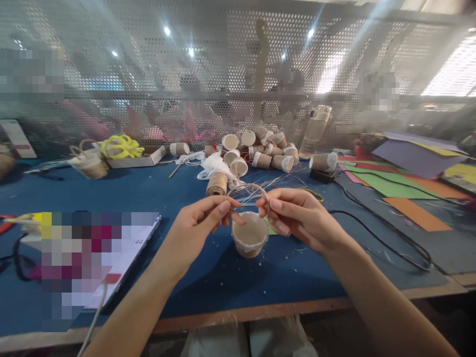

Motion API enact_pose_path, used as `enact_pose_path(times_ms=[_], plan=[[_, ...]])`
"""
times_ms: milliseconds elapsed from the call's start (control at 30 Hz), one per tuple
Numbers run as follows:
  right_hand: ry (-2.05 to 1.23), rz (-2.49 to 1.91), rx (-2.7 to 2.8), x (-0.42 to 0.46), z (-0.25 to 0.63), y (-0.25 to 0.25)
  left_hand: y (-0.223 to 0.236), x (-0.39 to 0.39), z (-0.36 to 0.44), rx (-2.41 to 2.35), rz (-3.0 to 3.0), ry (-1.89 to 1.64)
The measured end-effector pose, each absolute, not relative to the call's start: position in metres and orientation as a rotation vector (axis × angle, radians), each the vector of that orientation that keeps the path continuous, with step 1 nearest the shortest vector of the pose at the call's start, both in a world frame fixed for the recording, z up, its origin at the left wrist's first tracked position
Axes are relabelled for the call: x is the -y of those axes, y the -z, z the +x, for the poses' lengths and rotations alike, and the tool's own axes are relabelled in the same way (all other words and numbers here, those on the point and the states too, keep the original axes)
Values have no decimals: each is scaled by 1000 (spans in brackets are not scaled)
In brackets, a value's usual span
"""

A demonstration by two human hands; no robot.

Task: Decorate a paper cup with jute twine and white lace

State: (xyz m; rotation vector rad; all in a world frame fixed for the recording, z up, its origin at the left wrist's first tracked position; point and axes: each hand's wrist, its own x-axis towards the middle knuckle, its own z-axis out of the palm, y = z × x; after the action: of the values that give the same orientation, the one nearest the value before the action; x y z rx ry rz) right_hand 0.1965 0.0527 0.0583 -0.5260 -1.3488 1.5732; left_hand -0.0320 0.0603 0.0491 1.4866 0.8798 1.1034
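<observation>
Between my hands a thin, twine-coloured handle strip [256, 186] bends up into an arch. My left hand [206, 215] pinches its left end between thumb and fingertips. The other end is gripped by my right hand [301, 215]. Just below and between them, a small cup [251, 247] wrapped in twine with a white lace rim stands upright on the blue table; my left fingertips overlap its rim in view, and I cannot tell whether they touch it. Behind my left hand is a spool of twine [216, 185].
Several twine-wrapped cups [261, 160] lie piled at the back, beside white lace [213, 166]. A handled cup [91, 166] and yellow strips [122, 148] are at left. A screen device [130, 253] lies nearer. Coloured paper [386, 181], black cables [386, 238] and a bottle [315, 131] are at right.
</observation>
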Motion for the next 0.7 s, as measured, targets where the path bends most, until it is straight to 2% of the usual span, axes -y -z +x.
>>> enact_pose_path(times_ms=[333, 700], plan=[[-1641, -625, 1316, -53, 195, -66, -50, -59, -34, -815, 1427, -1113], [-1461, -864, 1371, -51, 208, -58, -57, -56, -31, -766, 1342, -1037]])
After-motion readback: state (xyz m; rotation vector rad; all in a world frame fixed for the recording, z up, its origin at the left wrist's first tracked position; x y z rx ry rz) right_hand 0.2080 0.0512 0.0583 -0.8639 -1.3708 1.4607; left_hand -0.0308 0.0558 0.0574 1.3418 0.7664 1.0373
